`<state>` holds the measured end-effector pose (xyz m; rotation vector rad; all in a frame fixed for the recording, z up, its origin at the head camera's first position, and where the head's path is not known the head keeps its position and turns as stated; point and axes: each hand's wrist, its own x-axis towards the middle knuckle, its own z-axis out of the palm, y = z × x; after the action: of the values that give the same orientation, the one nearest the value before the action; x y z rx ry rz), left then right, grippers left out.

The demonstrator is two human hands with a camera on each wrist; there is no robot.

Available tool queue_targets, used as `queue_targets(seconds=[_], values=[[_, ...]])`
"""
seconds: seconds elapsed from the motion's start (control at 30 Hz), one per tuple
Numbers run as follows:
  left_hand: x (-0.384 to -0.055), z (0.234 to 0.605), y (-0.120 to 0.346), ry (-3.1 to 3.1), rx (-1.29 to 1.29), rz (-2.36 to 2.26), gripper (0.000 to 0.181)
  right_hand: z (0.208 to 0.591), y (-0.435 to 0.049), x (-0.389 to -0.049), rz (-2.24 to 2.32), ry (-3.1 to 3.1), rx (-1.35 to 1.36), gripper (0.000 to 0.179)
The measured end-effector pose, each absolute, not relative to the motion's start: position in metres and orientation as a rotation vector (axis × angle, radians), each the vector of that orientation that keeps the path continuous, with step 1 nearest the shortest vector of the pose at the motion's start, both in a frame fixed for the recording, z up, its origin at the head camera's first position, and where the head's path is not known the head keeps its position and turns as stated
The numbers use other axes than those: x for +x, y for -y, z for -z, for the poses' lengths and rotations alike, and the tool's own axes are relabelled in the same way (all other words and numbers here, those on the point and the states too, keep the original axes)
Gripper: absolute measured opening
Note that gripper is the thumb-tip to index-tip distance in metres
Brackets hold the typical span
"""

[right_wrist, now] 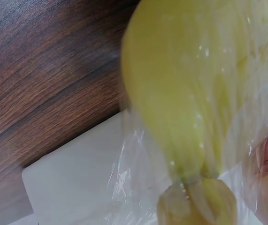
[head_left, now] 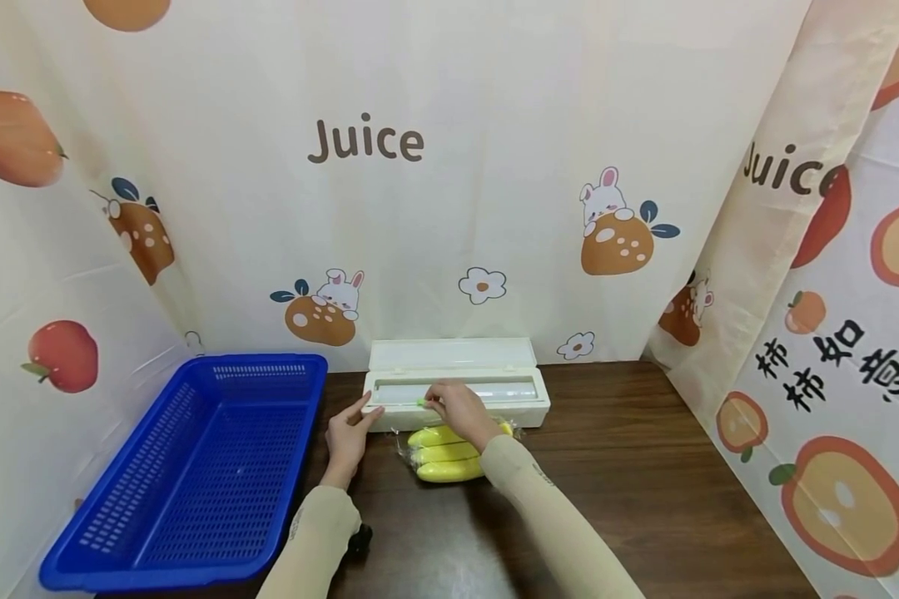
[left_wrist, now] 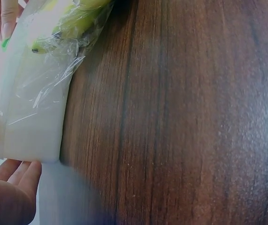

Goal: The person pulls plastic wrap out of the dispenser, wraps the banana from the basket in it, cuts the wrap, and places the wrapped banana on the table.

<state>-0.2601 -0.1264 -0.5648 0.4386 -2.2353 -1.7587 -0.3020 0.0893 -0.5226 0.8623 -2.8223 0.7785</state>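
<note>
A white cling film dispenser [head_left: 528, 414] stands at the back of the table, its lid [head_left: 449, 354] raised and a roll of film [head_left: 505, 390] inside. My left hand [head_left: 347, 437] holds the dispenser's left end, thumb on top and fingers against the end wall. Near the middle of the front edge, my right hand [head_left: 460, 409] pinches a small green slide cutter [head_left: 421, 403]. A bunch of yellow bananas [head_left: 447, 454] wrapped in clear film lies just in front of the dispenser, under my right wrist. In the right wrist view the wrapped bananas [right_wrist: 171, 93] hide most of that hand.
To the left is a blue plastic basket [head_left: 316, 399] with slotted walls. A printed curtain [head_left: 449, 208] rises directly behind the dispenser and along both sides. The dark wood table [head_left: 644, 466] extends to the right of the dispenser. A small black object [head_left: 360, 541] shows beside my left sleeve.
</note>
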Motion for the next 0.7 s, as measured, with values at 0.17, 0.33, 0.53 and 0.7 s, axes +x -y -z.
queue_targets(seconds=[0.17,0.33,0.53,0.7], values=[[-0.2598,0.5641,0.1264,2.223,0.441,1.766,0.046,0.5242,-0.0906,-0.3035,-0.772,2.806,0.876,0.012],[-0.2590,0.5629,0.1276,2.220,0.436,1.775,0.046,0.5240,-0.0913,-0.3043,-0.735,2.800,0.876,0.012],[-0.2585,0.5623,0.1275,2.232,0.445,1.763,0.046,0.5209,-0.0936,-0.3029,-0.745,2.829,0.862,0.012],[-0.2588,0.5624,0.1270,2.229,0.450,1.762,0.046,0.5186,-0.0974,-0.3024,-0.735,2.820,0.876,0.010]])
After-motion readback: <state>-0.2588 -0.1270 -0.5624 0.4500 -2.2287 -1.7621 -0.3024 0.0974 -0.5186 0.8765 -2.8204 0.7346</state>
